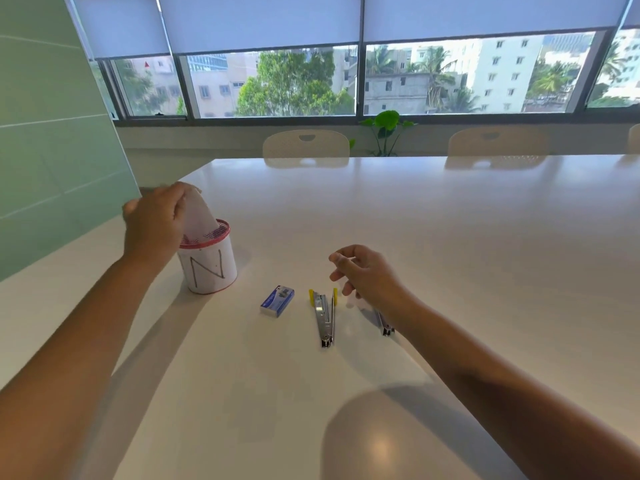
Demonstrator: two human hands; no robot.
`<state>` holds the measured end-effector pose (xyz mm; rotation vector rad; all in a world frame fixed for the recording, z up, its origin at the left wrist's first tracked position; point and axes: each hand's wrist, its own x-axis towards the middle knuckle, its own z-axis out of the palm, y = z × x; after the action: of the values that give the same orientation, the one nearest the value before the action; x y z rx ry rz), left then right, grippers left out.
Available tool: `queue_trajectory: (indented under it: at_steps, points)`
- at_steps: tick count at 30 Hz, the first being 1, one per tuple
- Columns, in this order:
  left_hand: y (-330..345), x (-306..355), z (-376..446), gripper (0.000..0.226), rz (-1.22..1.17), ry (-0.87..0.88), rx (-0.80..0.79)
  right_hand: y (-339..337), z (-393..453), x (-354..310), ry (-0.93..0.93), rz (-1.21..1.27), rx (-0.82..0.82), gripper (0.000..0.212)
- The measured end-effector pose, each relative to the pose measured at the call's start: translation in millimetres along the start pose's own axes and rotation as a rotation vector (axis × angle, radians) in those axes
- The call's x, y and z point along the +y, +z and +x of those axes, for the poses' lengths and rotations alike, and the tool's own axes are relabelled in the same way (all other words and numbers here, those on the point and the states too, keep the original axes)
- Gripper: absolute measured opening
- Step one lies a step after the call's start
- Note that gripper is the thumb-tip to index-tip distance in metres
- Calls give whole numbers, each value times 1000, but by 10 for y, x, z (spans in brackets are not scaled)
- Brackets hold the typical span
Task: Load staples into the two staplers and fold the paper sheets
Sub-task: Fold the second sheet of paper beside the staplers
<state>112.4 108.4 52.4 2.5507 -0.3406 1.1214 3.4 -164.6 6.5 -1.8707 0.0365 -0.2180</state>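
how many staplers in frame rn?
2. One stapler lies hinged open, yellow-tipped, right of the blue staple box. The second stapler is mostly hidden under the right forearm, only its metal end showing. None visible elsewhere; the cup's inside can't be seen.

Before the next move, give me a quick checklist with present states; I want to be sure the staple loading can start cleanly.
1. Left hand free: not ok, it grips a paper standing in the cup.
2. Right hand free: ok, fingers loosely curled, holding nothing, above the table.
3. Yellow stapler opened for loading: ok, its arms are spread in a V.
4. Second stapler ready: cannot tell, the right forearm hides most of it.
5. Staple box within reach: ok, it lies just left of the yellow stapler; open or closed, cannot tell.
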Motion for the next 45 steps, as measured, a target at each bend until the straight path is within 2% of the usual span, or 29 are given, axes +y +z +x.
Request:
queue_trajectory:
  at_steps: [4, 10, 16, 23, 28, 29, 31, 34, 36, 38, 40, 43, 45]
  points:
    - [191, -40, -47, 34, -29, 25, -126, 36, -6, 4, 1, 15, -11, 12]
    - [140, -42, 84, 34, -4, 25, -132, 25, -36, 35, 31, 3, -29, 9]
    - [208, -69, 144, 31, 78, 55, -239, -74, -78, 83, 34, -17, 3, 10]
    - [92, -58, 218, 30, 1, -24, -192, -228, -159, 172, 4, -66, 226, 10]
    - [182, -191, 157, 26, -47, 36, -370, -250, -255, 166, -18, -127, 376, 9]
    - [201, -211, 146, 27, -76, 22, -371, -233, -285, 169, -16, -145, 388, 8]
    - [217, -206, 133, 29, -109, -10, -260, -206, -337, 213, -46, -268, 404, 8]
    - [204, -53, 58, 32, -98, 2, -38, -182, -384, 297, -91, -562, 353, 28]
    - [210, 191, -123, 35, -167, 94, -37, -146, -399, 321, -111, -692, 328, 39]
    - [259, 500, -393, 44, -251, 217, -110, -86, -407, 354, -129, -826, 295, 48]
    - [297, 833, -716, 53, -322, 289, -248, -26, -440, 392, -114, -917, 265, 55]
    - [307, 1238, -1165, 54, -352, 278, -497, 17, -524, 438, -86, -1031, 234, 63]
    - [321, 1413, -1348, 55, -310, 267, -607, 19, -550, 456, -68, -1060, 221, 65]
